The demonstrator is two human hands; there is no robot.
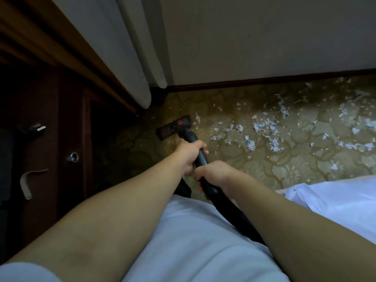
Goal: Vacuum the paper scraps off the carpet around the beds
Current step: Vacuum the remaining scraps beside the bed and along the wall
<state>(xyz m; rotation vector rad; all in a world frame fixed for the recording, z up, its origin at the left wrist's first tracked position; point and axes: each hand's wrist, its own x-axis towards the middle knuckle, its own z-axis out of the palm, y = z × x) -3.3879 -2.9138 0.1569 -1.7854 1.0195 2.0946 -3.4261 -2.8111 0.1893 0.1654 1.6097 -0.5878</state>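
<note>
Down by the bedside, the left hand (190, 154) and the right hand (213, 174) both grip the black vacuum wand (202, 157), left in front. The floor head (175, 127) sits on the carpet (234, 165) just beyond them, with paper scraps (264, 129) scattered to its right, below the wall (264, 37).

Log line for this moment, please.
left hand grips wand | right hand grips wand nearer body | floor head on carpet near curtain | paper scraps spread to its right
</note>
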